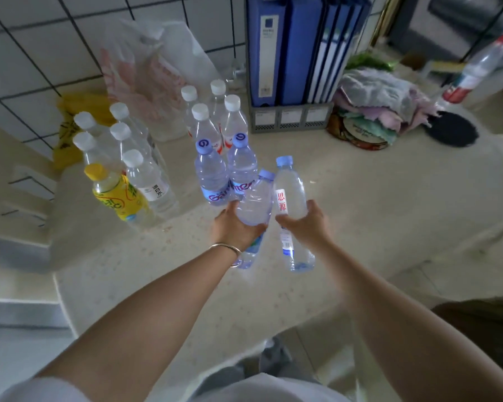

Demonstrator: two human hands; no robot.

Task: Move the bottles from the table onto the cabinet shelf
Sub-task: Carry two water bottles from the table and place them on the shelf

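My left hand (235, 227) grips a clear plastic water bottle with a pale blue cap (254, 204), tilted, while my right hand (304, 223) clasps a taller clear bottle with red lettering (289, 192), both raised above the speckled cream table (389, 192). More capped clear bottles (212, 169) and a yellow-labelled bottle (114, 192) stand behind, near blue ring binders (296, 47).

Two clear bottles in my grip, more standing beyond

My left hand (236, 226) holds a blue-capped bottle (254, 204) tilted right; my right hand (305, 223) holds a red-lettered bottle (289, 195) upright, touching it. Two blue-capped bottles (225, 169) stand just beyond my left fingers, white-capped ones farther off
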